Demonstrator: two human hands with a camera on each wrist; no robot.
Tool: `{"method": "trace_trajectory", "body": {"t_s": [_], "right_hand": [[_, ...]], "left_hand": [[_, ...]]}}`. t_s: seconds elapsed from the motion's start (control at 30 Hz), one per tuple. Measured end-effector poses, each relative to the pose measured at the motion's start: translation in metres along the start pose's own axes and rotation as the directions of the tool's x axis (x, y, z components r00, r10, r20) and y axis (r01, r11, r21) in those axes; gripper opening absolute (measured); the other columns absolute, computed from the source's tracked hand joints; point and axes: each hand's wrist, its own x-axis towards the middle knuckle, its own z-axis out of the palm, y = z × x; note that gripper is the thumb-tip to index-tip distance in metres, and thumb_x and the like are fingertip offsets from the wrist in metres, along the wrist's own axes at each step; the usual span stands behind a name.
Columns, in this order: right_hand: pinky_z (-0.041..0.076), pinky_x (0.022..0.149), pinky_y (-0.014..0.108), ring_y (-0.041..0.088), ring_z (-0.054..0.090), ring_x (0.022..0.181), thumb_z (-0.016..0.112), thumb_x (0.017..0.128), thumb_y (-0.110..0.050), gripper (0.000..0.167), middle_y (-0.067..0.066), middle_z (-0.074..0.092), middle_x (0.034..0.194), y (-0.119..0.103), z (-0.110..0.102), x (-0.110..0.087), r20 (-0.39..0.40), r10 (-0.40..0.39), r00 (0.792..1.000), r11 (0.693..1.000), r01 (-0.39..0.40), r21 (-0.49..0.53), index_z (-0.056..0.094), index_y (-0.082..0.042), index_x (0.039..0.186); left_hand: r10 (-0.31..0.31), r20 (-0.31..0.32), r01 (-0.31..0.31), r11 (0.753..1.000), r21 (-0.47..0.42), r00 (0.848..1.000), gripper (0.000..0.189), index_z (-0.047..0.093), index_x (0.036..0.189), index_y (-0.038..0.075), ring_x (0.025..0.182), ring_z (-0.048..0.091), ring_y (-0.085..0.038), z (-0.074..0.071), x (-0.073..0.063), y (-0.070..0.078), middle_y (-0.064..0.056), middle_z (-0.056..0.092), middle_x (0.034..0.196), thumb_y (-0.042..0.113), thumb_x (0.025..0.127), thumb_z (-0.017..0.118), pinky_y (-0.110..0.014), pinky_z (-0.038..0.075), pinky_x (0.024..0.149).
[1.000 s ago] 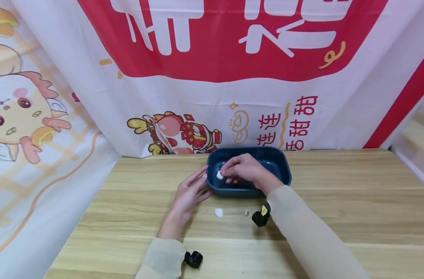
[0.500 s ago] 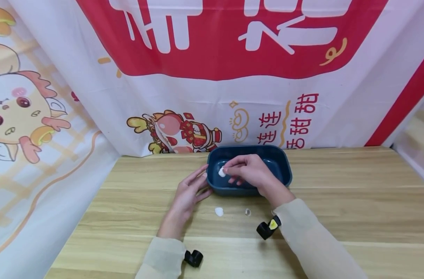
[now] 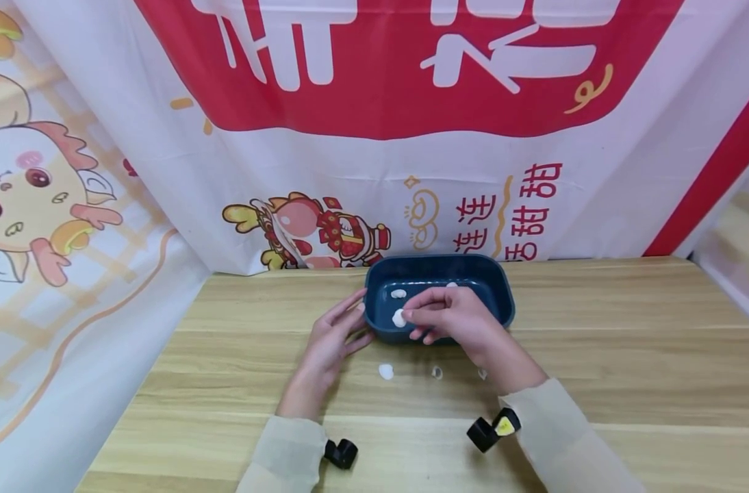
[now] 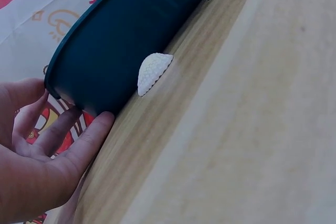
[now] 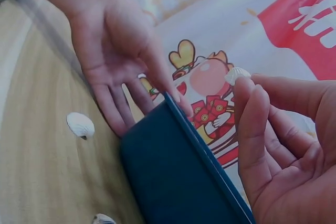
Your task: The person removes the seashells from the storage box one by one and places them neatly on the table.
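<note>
My right hand (image 3: 457, 316) pinches a white ribbed seashell (image 5: 237, 75) between thumb and fingertips, over the front left part of a dark blue bin (image 3: 504, 301). Inside the bin lies another pale shell (image 3: 398, 294), and a further shell (image 3: 452, 285) shows partly behind my right hand. With fingers spread, my left hand (image 3: 331, 341) touches the bin's left end: the left wrist view has the thumb by the rim and the other fingertips against the outer wall. In front of the bin, a white shell (image 4: 154, 72) rests on the table close to the wall.
The bin stands at the back of the wooden table (image 3: 226, 383), near a printed cloth (image 3: 325, 164). Along its front lie a small brownish-white shell (image 3: 437, 372) and another shell (image 3: 482, 374) beside my right wrist. A black camera (image 3: 493, 430) is strapped at each wrist.
My right hand, still pinching the shell, has drawn slightly right and toward the bin's front. Shells in the bin and on the table have come into sight behind it. My left hand stays put.
</note>
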Motion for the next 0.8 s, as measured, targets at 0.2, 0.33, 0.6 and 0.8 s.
{"method": "trace_trajectory", "body": {"t_s": [0.2,0.33,0.6,0.8], "right_hand": [[0.067,0.073,0.026,0.019,0.077,0.080,0.079,0.099,-0.018,0.024,0.009,0.081,0.103,0.008,0.001,-0.014,0.056,-0.020,0.998,0.999,0.017,0.051,0.076,-0.001,0.115],[0.067,0.073,0.026,0.018,0.077,0.079,0.079,0.099,-0.019,0.024,0.008,0.082,0.099,0.015,0.002,-0.019,0.081,-0.010,0.997,0.998,0.005,0.063,0.076,-0.001,0.115],[0.066,0.071,0.025,0.017,0.075,0.078,0.078,0.099,-0.018,0.026,0.009,0.082,0.098,0.032,0.002,-0.026,0.129,-0.003,0.992,0.998,-0.006,0.070,0.075,0.003,0.115],[0.066,0.069,0.024,0.016,0.075,0.075,0.077,0.100,-0.015,0.024,0.011,0.082,0.097,0.043,0.005,-0.033,0.156,0.029,0.987,0.996,-0.041,0.077,0.074,0.004,0.114]], "left_hand": [[0.007,0.010,-0.007,1.000,-0.007,1.000,0.039,0.068,0.145,0.034,0.137,0.067,-0.031,-0.001,0.001,-0.001,-0.006,0.065,0.154,0.030,0.106,0.069,-0.048,0.062,0.108],[0.015,0.015,-0.015,1.000,-0.014,1.000,0.040,0.067,0.146,0.033,0.138,0.066,-0.033,-0.001,0.001,-0.001,-0.008,0.065,0.153,0.029,0.107,0.068,-0.048,0.062,0.108],[0.012,0.016,-0.011,1.000,-0.022,1.000,0.037,0.068,0.144,0.034,0.138,0.066,-0.032,-0.001,0.000,0.000,-0.007,0.068,0.151,0.028,0.108,0.067,-0.048,0.062,0.108],[-0.003,0.008,0.003,1.000,-0.026,1.000,0.036,0.070,0.142,0.035,0.137,0.067,-0.030,0.000,0.000,0.001,-0.004,0.069,0.150,0.029,0.106,0.069,-0.046,0.063,0.107]]}}
